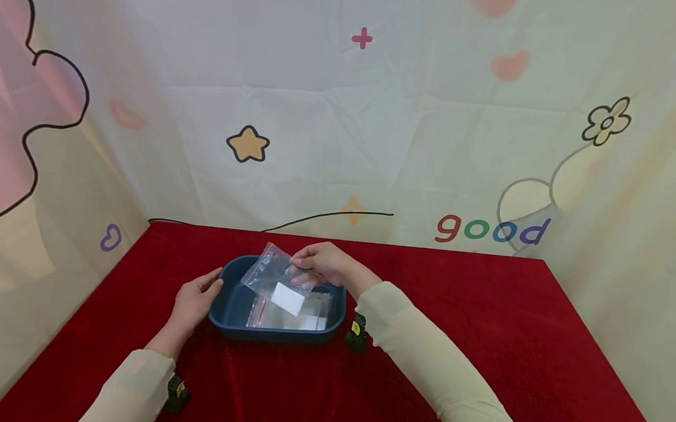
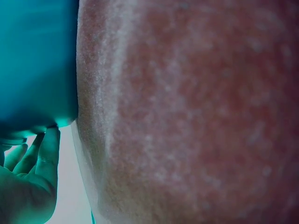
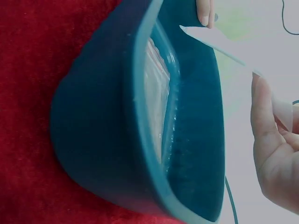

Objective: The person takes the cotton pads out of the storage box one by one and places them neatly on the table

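Observation:
A clear zip bag point(image 1: 268, 272) with a white rectangular patch hangs tilted over a dark blue plastic basin point(image 1: 224, 304). My right hand point(image 1: 324, 264) pinches the bag by its upper right edge; in the right wrist view the bag is seen nearly edge-on beside the thumb point(image 3: 262, 109). More clear bags point(image 1: 291, 318), one with a red seal line, lie flat inside the basin at its right part. At the basin's left end my left hand point(image 1: 192, 300) holds the rim, its thumb point(image 2: 49, 151) against the outer wall in the left wrist view.
The basin stands on a red velvet cloth point(image 1: 453, 315) covering the table. Behind it hangs a pale printed curtain point(image 1: 319, 139), with side curtains to left and right. Dark wrist cameras sit under both sleeves, the right camera point(image 1: 357, 331) close to the basin's right end.

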A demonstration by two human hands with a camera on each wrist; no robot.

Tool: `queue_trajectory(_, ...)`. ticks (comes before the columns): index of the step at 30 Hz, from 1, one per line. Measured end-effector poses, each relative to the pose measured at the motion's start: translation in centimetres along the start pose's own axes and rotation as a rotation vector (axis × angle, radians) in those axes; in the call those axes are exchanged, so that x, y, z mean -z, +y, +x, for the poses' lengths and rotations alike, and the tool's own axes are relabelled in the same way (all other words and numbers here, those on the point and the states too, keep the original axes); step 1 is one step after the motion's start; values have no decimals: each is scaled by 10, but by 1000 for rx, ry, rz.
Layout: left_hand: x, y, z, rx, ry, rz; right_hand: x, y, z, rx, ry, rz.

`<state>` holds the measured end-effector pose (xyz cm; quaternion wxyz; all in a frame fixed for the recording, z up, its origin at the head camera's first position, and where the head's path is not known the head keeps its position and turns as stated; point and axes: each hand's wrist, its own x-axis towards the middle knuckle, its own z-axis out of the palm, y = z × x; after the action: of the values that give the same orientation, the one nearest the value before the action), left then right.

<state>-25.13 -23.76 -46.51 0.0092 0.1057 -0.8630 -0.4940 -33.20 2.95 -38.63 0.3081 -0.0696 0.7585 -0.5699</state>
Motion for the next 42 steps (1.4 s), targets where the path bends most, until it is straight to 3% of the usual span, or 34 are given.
queue_trajectory(10, 1, -3, 2, -13, 3, 1, 2, 11, -10, 16, 92, 66)
queue_trajectory(17, 1, -1, 2, -42, 18, 20, 4, 20, -21, 21, 158, 191)
queue_trajectory(31, 1, 0, -1, -32, 11, 12, 10, 31, -45, 46, 291, 314)
queue_trajectory(42, 2, -1, 1, -37, 12, 14, 19, 38, -59, 71, 327, 382)
